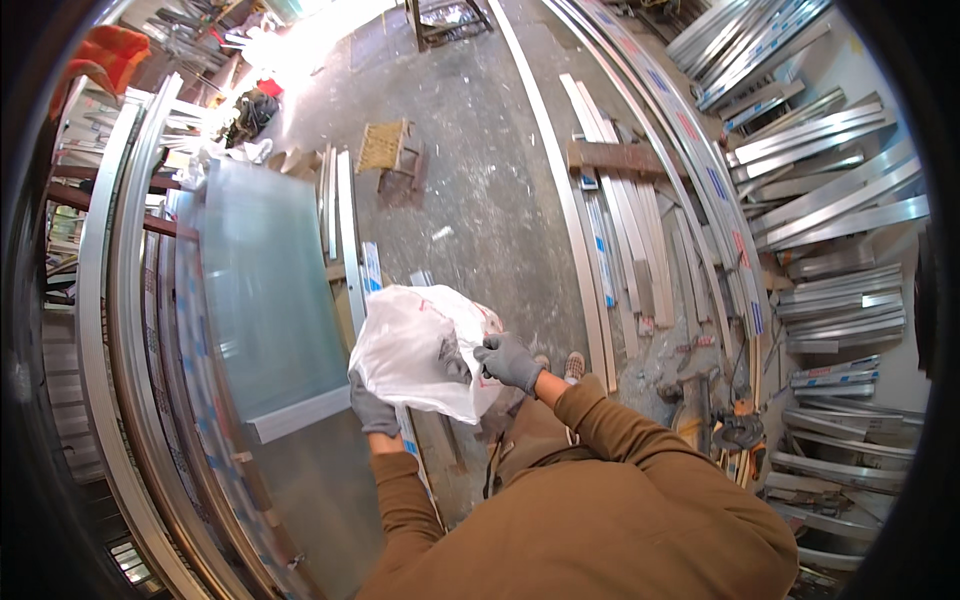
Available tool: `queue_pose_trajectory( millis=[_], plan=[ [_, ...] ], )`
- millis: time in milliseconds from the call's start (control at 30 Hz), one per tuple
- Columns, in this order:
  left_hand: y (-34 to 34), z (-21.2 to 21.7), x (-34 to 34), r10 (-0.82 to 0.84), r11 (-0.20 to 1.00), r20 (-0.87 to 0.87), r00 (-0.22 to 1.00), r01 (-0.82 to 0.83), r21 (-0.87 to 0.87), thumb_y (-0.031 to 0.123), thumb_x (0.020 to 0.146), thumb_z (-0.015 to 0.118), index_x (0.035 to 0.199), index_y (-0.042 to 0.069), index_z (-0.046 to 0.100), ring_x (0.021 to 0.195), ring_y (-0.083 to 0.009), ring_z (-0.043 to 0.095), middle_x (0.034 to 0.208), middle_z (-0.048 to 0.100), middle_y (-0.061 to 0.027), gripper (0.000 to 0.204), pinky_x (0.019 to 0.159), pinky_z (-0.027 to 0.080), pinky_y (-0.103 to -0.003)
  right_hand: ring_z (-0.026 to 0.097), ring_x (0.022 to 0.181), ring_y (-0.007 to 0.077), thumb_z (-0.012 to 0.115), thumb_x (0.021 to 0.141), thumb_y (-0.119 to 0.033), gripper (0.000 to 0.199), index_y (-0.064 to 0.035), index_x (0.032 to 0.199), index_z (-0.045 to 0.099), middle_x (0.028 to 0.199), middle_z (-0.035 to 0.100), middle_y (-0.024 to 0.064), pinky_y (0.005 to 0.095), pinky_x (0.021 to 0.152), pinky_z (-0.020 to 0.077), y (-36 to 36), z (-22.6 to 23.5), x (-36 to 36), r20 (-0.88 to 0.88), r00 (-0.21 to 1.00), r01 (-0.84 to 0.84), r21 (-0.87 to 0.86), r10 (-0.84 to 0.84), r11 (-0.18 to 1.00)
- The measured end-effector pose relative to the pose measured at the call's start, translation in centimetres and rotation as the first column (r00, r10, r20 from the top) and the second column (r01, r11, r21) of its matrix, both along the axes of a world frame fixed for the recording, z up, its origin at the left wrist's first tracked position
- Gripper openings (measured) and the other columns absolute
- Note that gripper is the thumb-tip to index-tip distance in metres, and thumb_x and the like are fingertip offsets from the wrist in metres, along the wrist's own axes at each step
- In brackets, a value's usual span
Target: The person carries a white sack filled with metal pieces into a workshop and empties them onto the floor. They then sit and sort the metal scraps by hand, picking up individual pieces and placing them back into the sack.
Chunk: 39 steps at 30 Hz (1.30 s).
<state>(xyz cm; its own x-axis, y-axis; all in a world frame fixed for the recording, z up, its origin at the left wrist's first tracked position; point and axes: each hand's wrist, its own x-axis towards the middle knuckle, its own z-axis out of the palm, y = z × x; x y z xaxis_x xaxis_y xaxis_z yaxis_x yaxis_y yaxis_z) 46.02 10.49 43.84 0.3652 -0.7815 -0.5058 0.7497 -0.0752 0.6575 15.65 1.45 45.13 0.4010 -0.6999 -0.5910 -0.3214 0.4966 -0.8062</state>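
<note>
A white plastic bag (405, 335) with faint red print is held up in front of me, its mouth spread toward my body. Something dark grey shows inside the bag, too unclear to name. My right hand (508, 362), in a grey glove, pinches the bag's right rim. At the lower left edge my left hand (372, 405), gloved alike, is closed on the plastic, its fingers partly hidden behind the bag. Below the bag's left side, a long metal profile with blue film (415, 460) passes by my left sleeve.
To the left, a frosted glass sheet (265, 290) leans beside long metal profiles (130, 330). A small woven stool (385, 147) stands ahead on the concrete floor (480, 200). Long profiles (625, 230) lie to the right, near racks of stacked metal bars (840, 310).
</note>
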Motion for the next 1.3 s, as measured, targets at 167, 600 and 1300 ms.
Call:
queue_pose_trajectory(
  millis=[167,600,1300],
  plan=[
    [-0.5,1.6,-0.1,0.073,0.995,0.050,0.996,-0.076,0.059,0.045,0.107,0.049,0.142,-0.004,0.054,0.126,-0.0339,0.061,0.139,0.063,-0.0180,0.061,0.108,0.050,-0.046,0.064,0.057,0.0129,0.065,0.098,-0.021,0.026,0.0046,0.098,0.072,0.073,0.069,0.0067,0.0297,0.053,0.0503,-5.5,-0.3,-1.8,0.092,0.982,0.159,0.078,-0.166,0.984],
    [-6.6,6.4,0.3,0.179,0.982,0.066,0.982,-0.182,0.041,0.040,0.106,0.044,0.141,-0.002,0.055,0.129,-0.0354,0.058,0.140,0.062,-0.0181,0.056,0.111,0.048,-0.049,0.069,0.072,0.0180,0.065,0.099,-0.024,0.029,0.0036,0.107,0.070,0.086,0.072,0.0113,0.0325,0.065,0.0563,-20.6,-4.3,-13.8,0.176,0.921,0.295,0.262,-0.346,0.919],
    [-34.3,10.5,9.2,0.367,0.906,0.251,0.896,-0.406,0.124,0.046,0.101,0.052,0.134,0.004,0.060,0.111,-0.0335,0.068,0.131,0.066,-0.0155,0.053,0.078,0.062,-0.049,0.068,0.117,0.0335,0.059,0.101,-0.027,0.032,-0.0079,0.124,0.071,0.131,0.069,0.0162,0.0446,0.097,0.0540,-24.0,-17.2,-39.4,-0.788,0.235,-0.427,0.442,0.569,0.789]
  ],
)
